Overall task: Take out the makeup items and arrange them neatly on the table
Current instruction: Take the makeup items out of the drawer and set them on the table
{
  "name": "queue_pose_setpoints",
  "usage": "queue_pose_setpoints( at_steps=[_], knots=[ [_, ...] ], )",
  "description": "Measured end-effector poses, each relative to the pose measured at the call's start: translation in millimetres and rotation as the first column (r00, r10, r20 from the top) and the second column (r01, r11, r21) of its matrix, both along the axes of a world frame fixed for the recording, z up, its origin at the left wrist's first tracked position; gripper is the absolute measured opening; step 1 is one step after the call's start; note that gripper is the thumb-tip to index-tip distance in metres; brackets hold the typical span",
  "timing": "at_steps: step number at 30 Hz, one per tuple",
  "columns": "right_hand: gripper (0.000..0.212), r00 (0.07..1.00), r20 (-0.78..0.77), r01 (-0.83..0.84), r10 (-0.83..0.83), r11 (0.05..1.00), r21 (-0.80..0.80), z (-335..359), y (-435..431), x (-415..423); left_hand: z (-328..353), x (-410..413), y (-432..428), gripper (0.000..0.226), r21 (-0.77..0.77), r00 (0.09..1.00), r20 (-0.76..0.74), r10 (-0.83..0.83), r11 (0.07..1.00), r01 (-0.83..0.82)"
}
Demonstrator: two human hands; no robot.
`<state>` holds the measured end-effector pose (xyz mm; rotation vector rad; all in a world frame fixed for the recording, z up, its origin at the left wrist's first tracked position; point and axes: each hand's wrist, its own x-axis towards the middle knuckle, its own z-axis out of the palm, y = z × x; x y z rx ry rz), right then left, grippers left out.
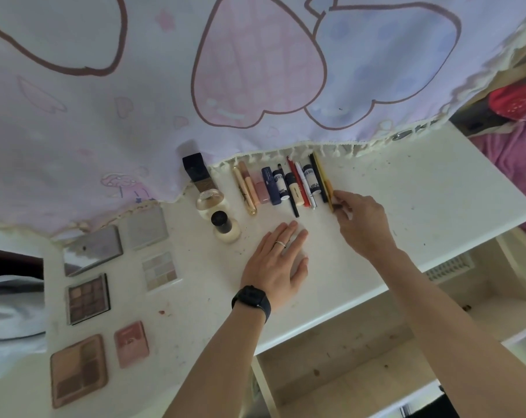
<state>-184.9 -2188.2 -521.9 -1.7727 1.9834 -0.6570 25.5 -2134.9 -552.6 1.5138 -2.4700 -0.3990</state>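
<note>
Your palettes lie in two columns on the left of the table, with bottles beside them; your left hand rests spread flat; your right hand pinches the yellow pencil at the right end of the row of sticks; next, nudge it parallel and let go.

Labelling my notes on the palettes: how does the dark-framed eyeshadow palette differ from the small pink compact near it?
The dark-framed palette shows a grid of brown shades; the pink compact shows only a plain pink lid. The palette is larger with square corners; the compact is smaller and rounded. Both lie flat on the white table.
</note>
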Motion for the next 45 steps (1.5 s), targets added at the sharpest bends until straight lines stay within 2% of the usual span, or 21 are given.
queue_pose_setpoints(
  at_steps=[3,8,14,18,20,23,26,30,34,38,41,43,45],
  knots=[
    [0.037,1.0,-0.019,0.001,-0.001,1.0,0.024,0,-8,0,0,0,0,0.053,-0.012,1.0,-0.005,-0.004,1.0,0.004],
    [0.053,0.996,-0.043,-0.071,0.073,0.997,0.036,1,-9,2,0,0,2,0.053,-0.031,1.0,0.005,-0.004,1.0,0.005],
    [0.041,0.979,-0.164,-0.119,0.119,0.993,0.011,-3,-13,2,7,-3,3,0.053,-0.042,0.999,0.031,0.006,0.999,-0.005],
    [0.054,0.982,-0.135,-0.124,0.129,0.991,0.043,0,-11,0,25,-10,-25,0.049,-0.112,0.986,0.163,-0.028,0.993,0.046],
    [0.049,0.972,-0.17,-0.159,0.164,0.986,0.043,1,-14,-1,36,-18,-49,0.055,-0.134,0.968,0.251,0.013,0.991,0.021],
    [0.037,0.951,-0.223,-0.215,0.213,0.977,0.016,2,-21,-3,42,-32,-76,0.059,-0.066,0.938,0.343,0.053,0.997,-0.032],
    [0.039,0.953,-0.2,-0.232,0.227,0.973,-0.003,4,-27,-5,43,-42,-90,0.053,-0.013,0.918,0.394,0.052,0.999,-0.051],
    [0.052,0.942,-0.236,-0.232,0.236,0.972,0.047,3,-37,-4,44,-48,-99,0.053,0.0,0.918,0.391,0.072,0.997,-0.078],
    [0.053,0.948,-0.219,-0.22,0.229,0.973,0.065,4,-42,-5,42,-52,-99,0.05,-0.022,0.922,0.369,0.113,0.993,-0.113],
    [0.048,0.978,-0.084,-0.19,0.191,0.981,0.025,12,-24,-10,44,-53,-88,0.053,-0.008,0.938,0.328,0.115,0.993,-0.119],
    [0.045,0.996,0.013,-0.085,0.085,0.996,-0.022,18,20,-27,45,-58,-63,0.056,-0.002,0.973,0.218,0.081,0.997,-0.083],
    [0.038,0.997,0.072,0.035,-0.026,0.992,-0.119,17,65,-44,42,-66,-40,0.056,-0.001,0.988,0.155,0.007,1.0,-0.007],
    [0.031,0.986,0.094,0.148,-0.136,0.98,-0.13,10,116,-63,37,-78,-17,0.056,0.021,0.991,0.109,-0.078,0.997,0.076]
  ],
)
